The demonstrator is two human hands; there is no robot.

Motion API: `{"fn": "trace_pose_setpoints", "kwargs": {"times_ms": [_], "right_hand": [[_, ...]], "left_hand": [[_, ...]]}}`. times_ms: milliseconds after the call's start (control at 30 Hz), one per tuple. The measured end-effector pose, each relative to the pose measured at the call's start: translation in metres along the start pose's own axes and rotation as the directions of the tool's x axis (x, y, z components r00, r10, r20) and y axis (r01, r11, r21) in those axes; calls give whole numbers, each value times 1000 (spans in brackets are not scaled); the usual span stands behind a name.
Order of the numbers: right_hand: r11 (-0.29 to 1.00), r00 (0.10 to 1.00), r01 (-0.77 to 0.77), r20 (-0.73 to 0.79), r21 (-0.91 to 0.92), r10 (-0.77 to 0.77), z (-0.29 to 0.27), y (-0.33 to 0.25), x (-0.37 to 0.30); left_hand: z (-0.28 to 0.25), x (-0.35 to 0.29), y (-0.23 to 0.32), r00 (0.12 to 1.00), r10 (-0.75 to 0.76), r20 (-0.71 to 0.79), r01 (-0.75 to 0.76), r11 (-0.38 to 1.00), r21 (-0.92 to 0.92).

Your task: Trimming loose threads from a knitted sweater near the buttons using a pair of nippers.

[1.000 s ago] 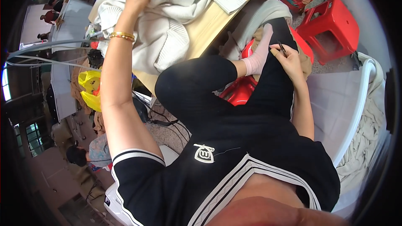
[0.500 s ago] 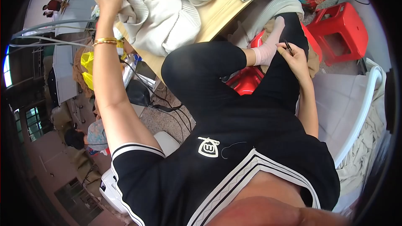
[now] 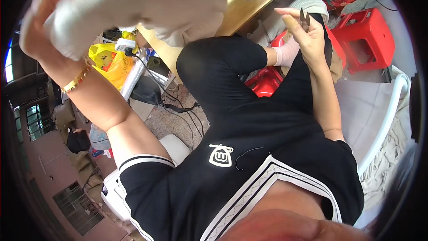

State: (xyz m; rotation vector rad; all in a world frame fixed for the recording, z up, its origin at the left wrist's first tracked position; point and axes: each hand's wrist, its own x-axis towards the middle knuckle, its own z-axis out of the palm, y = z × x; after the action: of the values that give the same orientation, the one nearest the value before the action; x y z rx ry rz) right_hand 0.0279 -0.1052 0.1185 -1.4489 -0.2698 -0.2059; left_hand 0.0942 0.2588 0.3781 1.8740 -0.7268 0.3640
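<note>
A person in a black top with white-striped trim and black trousers sits cross-legged, seen from above. The right hand [image 3: 307,35] is raised over the knee, its fingers [image 3: 290,15] pinched narrowly on a pair of small dark thread snips [image 3: 304,16]. The left hand [image 3: 42,15], lifted high at the upper left and blurred, has its fingers closed in a fistful of white knitted cloth [image 3: 133,0]; a gold bangle [image 3: 76,79] circles that wrist. The cloth trails from the hand across to the pale wooden surface [image 3: 243,11] beyond the knees, where more of it lies heaped. Under the surface's edge, on a speckled stone floor [image 3: 171,125], sit a crumpled yellow plastic bag [image 3: 107,58], a white plug adapter [image 3: 122,44] and black cables [image 3: 183,107]. A red plastic stool [image 3: 368,38] stands to the right, well apart from the hand, with a second red stool [image 3: 263,82] beneath the legs. A white tube-framed chair [image 3: 388,116] draped in pale fabric curves along the right side. At far left, barred windows [image 3: 33,118] sit in a pinkish wall.
</note>
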Motion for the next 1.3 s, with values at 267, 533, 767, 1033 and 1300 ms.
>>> {"fn": "trace_pose_setpoints", "kwargs": {"times_ms": [267, 533, 767, 1033, 1300], "right_hand": [[986, 985, -166, -46, 20, 166, -15, 28, -25], [970, 970, -238, 44, -38, 240, -10, 43, -38], [973, 965, -228, 127, -19, 229, 12, 65, -39], [983, 965, -157, 199, -92, 172, 37, 62, -34], [972, 980, -177, 114, 157, 160, 55, 55, -9]], "left_hand": [[14, -80, -88, 616, -721, 319, 644, 693, 325], [58, -124, -134, 818, -515, -256, 574, 761, 303], [111, -136, -101, 805, -591, -51, 549, 709, 443], [130, -146, -97, 915, -396, -80, 375, 758, 534], [164, -97, -68, 823, -267, 501, -169, 727, 665]]}}
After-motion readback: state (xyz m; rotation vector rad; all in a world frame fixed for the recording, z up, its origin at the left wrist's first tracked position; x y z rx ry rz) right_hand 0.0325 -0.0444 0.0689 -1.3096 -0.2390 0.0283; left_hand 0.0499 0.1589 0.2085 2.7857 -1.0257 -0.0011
